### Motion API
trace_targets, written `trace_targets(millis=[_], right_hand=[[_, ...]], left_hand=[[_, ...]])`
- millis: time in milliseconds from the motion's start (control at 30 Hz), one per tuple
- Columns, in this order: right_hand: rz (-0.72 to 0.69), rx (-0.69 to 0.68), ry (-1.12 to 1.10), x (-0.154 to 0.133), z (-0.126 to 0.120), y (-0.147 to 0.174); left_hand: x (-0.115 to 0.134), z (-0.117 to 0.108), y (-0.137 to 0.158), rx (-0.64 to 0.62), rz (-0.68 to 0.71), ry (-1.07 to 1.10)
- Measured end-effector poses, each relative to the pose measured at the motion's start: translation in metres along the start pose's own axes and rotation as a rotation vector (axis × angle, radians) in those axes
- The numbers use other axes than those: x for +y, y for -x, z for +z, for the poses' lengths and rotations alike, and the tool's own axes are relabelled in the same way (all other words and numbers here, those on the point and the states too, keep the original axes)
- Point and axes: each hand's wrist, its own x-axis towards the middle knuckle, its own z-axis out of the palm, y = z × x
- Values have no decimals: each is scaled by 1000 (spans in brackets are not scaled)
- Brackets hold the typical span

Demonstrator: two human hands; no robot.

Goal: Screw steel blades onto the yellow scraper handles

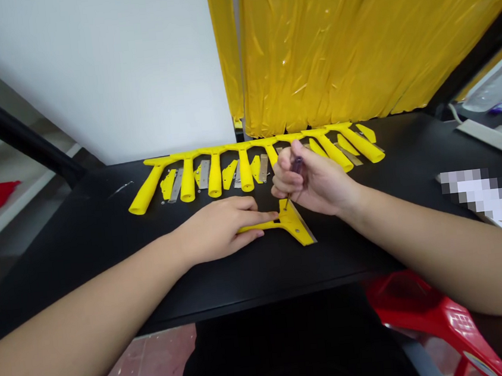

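Observation:
On the black tabletop lies a yellow scraper (294,226), its head toward the right with a metal blade along the edge. My left hand (221,227) is closed around its handle, the index finger stretched along it. My right hand (310,179) grips a screwdriver (297,165) with a dark, purplish handle. The screwdriver's tip meets the upper screw spot on the scraper head; a second screw (297,231) shows lower down. Behind my hands stands a row of yellow scraper handles (216,176), with loose yellow cover plates (230,174) and metal blades (205,175) between them.
At the back of the black table (105,251) rise a white panel (130,63) and yellow plastic sheeting (330,48). A red plastic stool or chair (425,307) is below the front edge at right. Tiny screws (163,202) lie near the row.

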Motion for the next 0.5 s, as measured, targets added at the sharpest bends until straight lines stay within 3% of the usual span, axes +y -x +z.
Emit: trace_targets(millis=[200,400,500], right_hand=[[-108,7,-56,-2,-3,0],[-7,-20,13,-7,-4,2],[-38,-33,-1,-6,-4,5]], left_hand=[[-1,1,0,-9,-5,12],[-2,3,1,-8,-18,16],[-2,2,1,-8,-18,8]])
